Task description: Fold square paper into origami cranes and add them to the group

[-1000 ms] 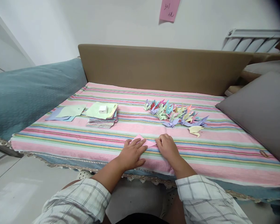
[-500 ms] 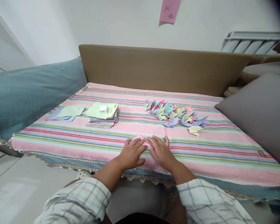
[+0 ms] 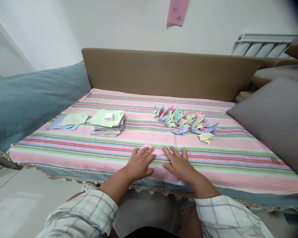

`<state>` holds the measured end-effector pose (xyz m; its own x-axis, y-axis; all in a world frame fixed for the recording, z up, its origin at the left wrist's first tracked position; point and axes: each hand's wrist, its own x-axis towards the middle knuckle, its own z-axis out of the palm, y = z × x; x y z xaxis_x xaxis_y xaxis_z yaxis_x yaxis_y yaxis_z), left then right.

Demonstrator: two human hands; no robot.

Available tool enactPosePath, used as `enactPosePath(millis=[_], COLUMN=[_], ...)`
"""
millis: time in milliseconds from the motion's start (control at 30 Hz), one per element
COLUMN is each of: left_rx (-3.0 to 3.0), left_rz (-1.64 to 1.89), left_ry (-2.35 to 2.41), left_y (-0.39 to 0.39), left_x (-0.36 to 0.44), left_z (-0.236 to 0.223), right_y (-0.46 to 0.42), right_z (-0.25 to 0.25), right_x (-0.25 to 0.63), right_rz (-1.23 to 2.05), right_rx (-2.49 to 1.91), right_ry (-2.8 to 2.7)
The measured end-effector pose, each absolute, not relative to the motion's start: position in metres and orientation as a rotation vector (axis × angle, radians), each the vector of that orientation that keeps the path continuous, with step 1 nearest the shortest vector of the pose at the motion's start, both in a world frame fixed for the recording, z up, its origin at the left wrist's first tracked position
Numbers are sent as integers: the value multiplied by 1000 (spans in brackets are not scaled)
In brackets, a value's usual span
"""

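A small folded piece of pink paper (image 3: 159,152) lies flat on the striped cloth, partly covered by my hands. My left hand (image 3: 140,162) rests on its left part, fingers stretched out and pressing down. At the paper's right end, the fingertips of my right hand (image 3: 179,165) touch it, with the fingers spread. Beyond my hands, a group of folded paper cranes (image 3: 180,120) in many colours stands on the cloth. A pale yellow crane (image 3: 206,137) sits at the near right of that group.
On the left, a stack of coloured paper (image 3: 106,130) carries a white charger block (image 3: 109,116). Loose sheets (image 3: 73,119) lie farther left. A grey cushion (image 3: 270,115) is at the right, and a brown backrest (image 3: 164,74) runs along the back.
My right hand has slid to the right along the pink paper, away from my left hand, uncovering more of it. My left hand stays in place. The view has shifted slightly.
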<state>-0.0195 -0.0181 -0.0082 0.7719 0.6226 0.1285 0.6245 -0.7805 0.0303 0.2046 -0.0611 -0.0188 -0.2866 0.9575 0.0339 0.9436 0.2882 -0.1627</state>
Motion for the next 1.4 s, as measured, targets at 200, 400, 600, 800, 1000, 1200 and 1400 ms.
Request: enactPosePath(millis=[200, 400, 600, 800, 1000, 1200, 1400], left_rx=[-2950, -2932, -2922, -2928, -2914, -2961, -3006], left_rz=[-221, -234, -211, -230, -234, -207, -185], left_ry=[-1033, -1025, -1013, -1014, -1017, -1046, -1060], left_y=[-18, -18, -18, -17, -18, -16, -8], left_x=[-20, -20, -21, -21, -20, -20, -34], left_z=[-9, -10, -10, -11, -10, -9, -7], right_y=[-63, -65, -70, -72, -64, -57, -57], right_z=[-16, -22, -21, -6, -9, -33, -32], right_x=[214, 189, 195, 207, 176, 164, 171], right_rz=[40, -62, 10, -39, -119, -36, -11], right_rx=[-2023, -1692, -1877, -2014, -1510, -1425, -1458], right_ry=[-2154, -2397, -2305, -2114, -2316, -2480, -2537])
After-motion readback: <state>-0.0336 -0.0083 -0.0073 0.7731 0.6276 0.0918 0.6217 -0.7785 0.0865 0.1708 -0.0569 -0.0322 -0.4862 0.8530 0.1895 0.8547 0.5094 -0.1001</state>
